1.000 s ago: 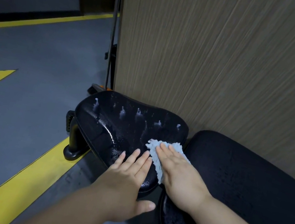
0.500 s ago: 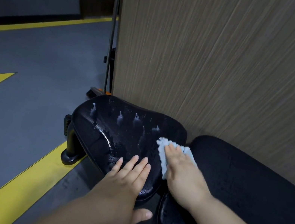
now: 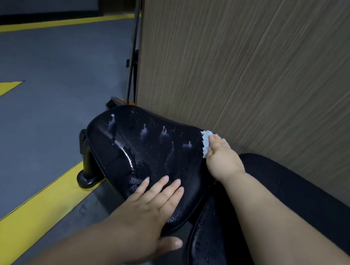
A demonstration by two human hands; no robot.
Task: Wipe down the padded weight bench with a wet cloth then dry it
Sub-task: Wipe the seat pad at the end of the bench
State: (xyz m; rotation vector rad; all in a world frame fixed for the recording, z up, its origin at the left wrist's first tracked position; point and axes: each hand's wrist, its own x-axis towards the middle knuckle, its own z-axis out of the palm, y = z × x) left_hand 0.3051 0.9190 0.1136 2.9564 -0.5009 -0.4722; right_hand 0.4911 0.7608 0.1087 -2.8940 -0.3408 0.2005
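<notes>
The black padded seat pad (image 3: 142, 150) of the weight bench glistens with water drops and streaks. My left hand (image 3: 149, 216) lies flat on its near edge, fingers straight, thumb hanging below the rim. My right hand (image 3: 221, 157) presses a light blue cloth (image 3: 205, 143) flat against the pad's far right corner, close to the wooden wall; most of the cloth is hidden under the hand. The longer back pad (image 3: 307, 214) runs off to the right under my right forearm, its near side wet.
A wood-grain panel wall (image 3: 263, 66) stands right behind the bench. The bench's black leg (image 3: 88, 173) rests on a grey floor with yellow stripes (image 3: 33, 212). A thin metal stand (image 3: 134, 55) rises by the wall's left edge.
My right hand has slid the cloth from the middle of the seat pad up and right to its far corner by the wall. My left hand has stayed flat on the near edge.
</notes>
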